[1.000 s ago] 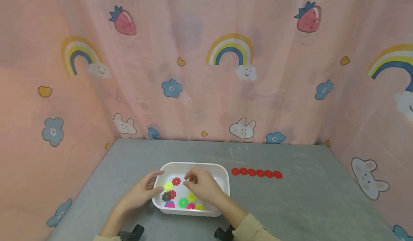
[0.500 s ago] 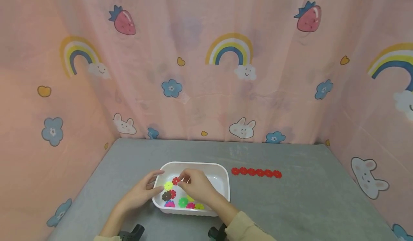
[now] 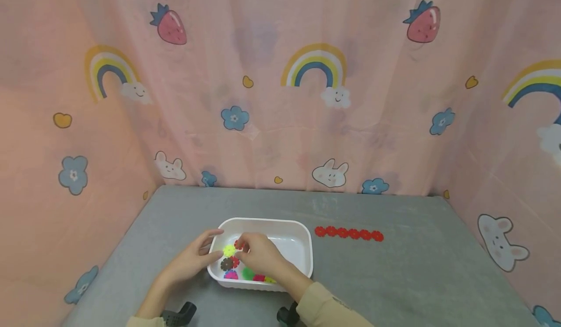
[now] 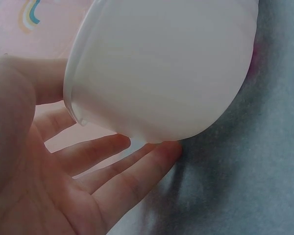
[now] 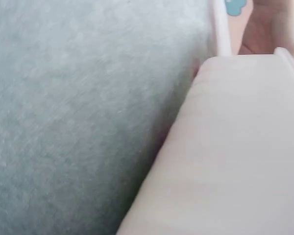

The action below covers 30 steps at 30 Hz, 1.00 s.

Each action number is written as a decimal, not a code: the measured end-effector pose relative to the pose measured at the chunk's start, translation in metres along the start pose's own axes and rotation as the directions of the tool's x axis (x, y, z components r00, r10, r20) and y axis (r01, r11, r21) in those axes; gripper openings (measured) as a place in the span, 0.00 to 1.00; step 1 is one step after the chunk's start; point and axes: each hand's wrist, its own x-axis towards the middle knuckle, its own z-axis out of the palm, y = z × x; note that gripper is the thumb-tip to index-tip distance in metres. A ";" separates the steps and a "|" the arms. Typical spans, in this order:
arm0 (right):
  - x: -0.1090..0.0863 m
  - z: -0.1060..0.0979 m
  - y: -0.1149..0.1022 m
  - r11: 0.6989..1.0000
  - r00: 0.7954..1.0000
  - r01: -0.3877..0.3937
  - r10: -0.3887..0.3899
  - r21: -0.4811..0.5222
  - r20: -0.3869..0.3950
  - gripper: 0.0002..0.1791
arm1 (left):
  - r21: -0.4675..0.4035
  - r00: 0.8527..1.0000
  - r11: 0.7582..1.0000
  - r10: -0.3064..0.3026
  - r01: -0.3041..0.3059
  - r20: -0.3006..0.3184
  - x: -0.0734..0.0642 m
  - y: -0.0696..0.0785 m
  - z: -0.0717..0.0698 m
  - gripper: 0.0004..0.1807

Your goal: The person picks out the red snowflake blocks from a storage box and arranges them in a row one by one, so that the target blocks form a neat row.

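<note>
A white plastic tray (image 3: pixel 280 226) holds several small notched discs, shaped like flowers or snowflakes. My left hand (image 3: pixel 190 259) grips the tray's left end; the left wrist view shows the thumb (image 4: pixel 51 81) at the rim and the other fingers against the outer wall. Inside the tray, my right hand (image 3: pixel 263 255) reaches over the discs, thumb and forefinger apart at a red disc (image 3: pixel 237 245) that they partly cover. Close by lie a yellow disc (image 3: pixel 229 250), a dark brown disc (image 3: pixel 226 264), a pink disc (image 3: pixel 231 274) and a green disc (image 3: pixel 248 273).
To the right of the tray, a row of several joined-looking red discs (image 3: pixel 348 233) lies on the grey tabletop (image 3: pixel 416 268). A pink patterned curtain (image 3: pixel 271 137) hangs behind and at both sides. Black wrist devices (image 3: pixel 179 315) sit below the hands.
My right hand has moved left within the tray, its fingertips coming to the red disc and covering part of it. The left hand stays on the tray's end.
</note>
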 end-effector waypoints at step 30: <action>0.018 0.023 0.010 0.941 0.991 0.015 0.032 -0.339 0.132 0.11 | -0.007 1.000 1.000 0.023 -0.023 0.000 0.002 -0.003 -0.001 0.32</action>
